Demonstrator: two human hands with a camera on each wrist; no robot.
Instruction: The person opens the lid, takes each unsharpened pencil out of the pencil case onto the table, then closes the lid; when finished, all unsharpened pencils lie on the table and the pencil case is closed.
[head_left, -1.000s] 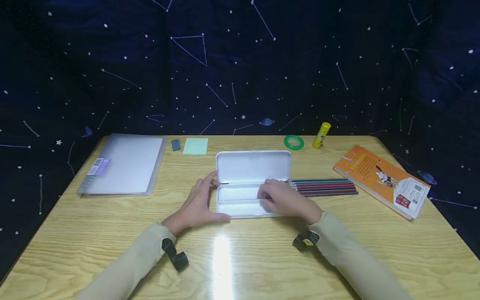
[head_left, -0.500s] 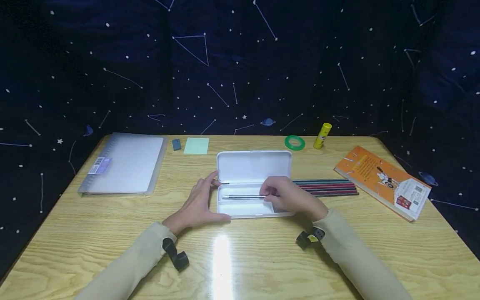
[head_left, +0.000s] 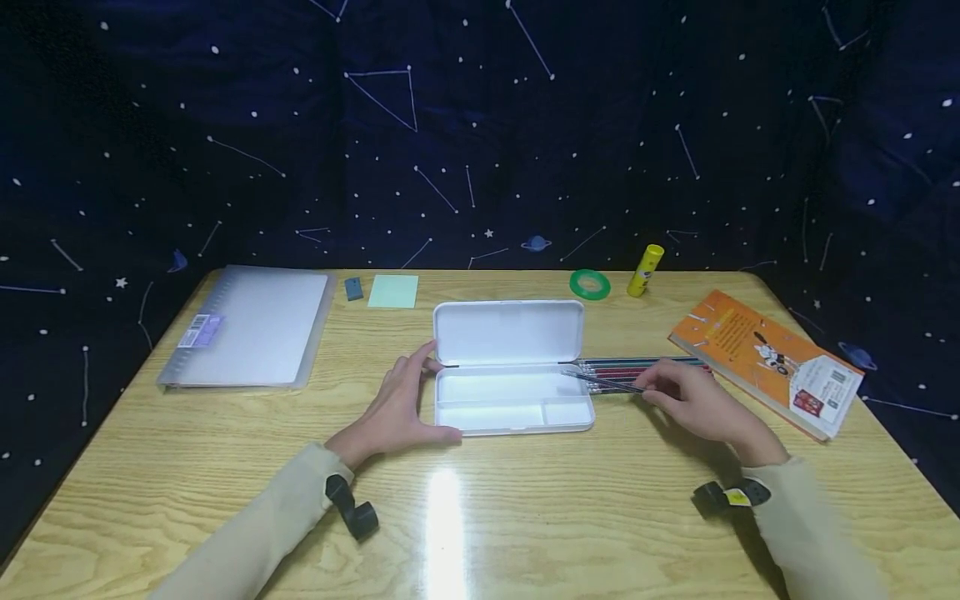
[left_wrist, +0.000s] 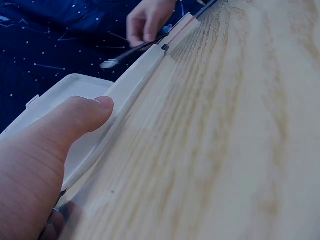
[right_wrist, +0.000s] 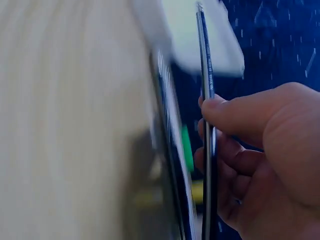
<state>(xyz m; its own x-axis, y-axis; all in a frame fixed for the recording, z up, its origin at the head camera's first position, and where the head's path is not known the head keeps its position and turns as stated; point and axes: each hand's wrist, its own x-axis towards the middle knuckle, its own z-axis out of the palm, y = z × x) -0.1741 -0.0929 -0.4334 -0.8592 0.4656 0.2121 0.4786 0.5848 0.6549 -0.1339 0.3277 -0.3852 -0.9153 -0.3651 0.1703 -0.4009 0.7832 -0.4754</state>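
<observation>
I see my right hand point(head_left: 701, 407) pinching a dark pencil point(head_left: 603, 382) at 3 o'clock of the open white case point(head_left: 510, 400); the wrist view is blurred. My left hand point(head_left: 393, 408), fingers relaxed, braces the case's 9 o'clock end on the counter point(head_left: 480, 517).

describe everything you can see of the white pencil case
The pencil case is a white, plastic-looking box with rounded corners, lying open on the wooden table. Its lid stands tilted back. The tray shows divided compartments, seemingly with nothing in them. The left hand rests against its left end, thumb along the front edge.
</observation>
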